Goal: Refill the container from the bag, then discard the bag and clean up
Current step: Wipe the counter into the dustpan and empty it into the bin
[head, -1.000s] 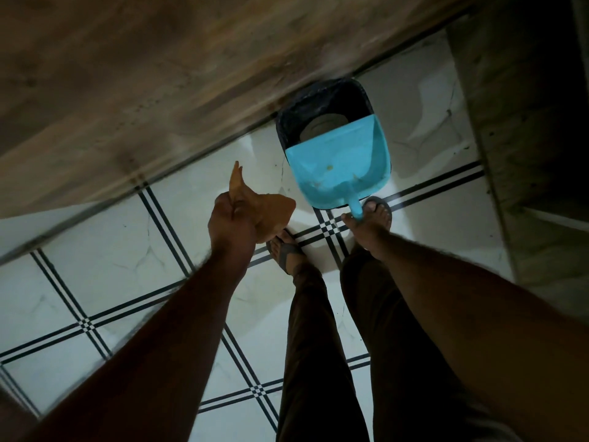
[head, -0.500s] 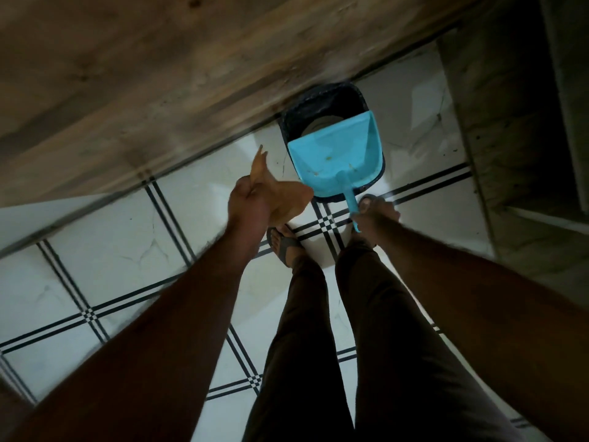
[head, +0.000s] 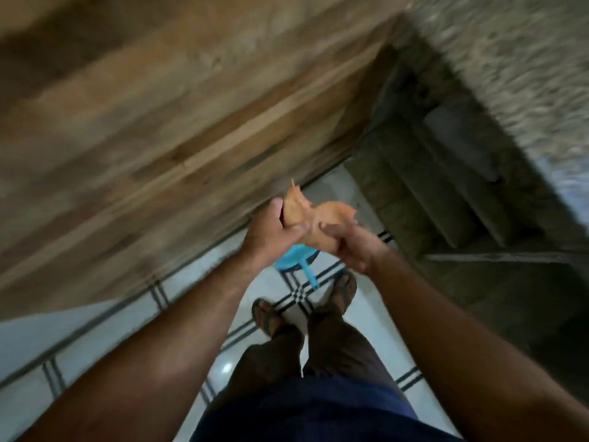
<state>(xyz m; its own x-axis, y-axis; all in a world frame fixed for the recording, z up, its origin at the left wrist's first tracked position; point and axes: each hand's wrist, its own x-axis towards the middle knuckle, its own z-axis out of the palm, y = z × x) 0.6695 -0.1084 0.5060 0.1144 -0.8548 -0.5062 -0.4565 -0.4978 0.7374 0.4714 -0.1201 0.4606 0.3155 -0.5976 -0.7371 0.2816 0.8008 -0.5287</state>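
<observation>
An orange-brown crumpled cloth (head: 314, 215) is gripped between both hands, held up in front of me. My left hand (head: 271, 231) clasps its left part with the thumb up. My right hand (head: 350, 247) pinches its lower right part. Below the hands a blue dustpan (head: 294, 258) lies across a dark bin on the floor; its handle (head: 310, 277) points toward my feet. The bin is almost wholly hidden behind my hands. No bag or container is in view.
A wooden cabinet front (head: 153, 129) fills the upper left. White floor tiles with dark line patterns (head: 298, 295) lie under my sandalled feet (head: 264, 315). Grey stone shelving (head: 446, 193) and a speckled counter (head: 526, 65) stand at the right. The picture is motion-blurred.
My right hand let go of the dustpan handle and rose to grip the cloth with the left hand. The dustpan stayed on the bin. The view tilted upward.
</observation>
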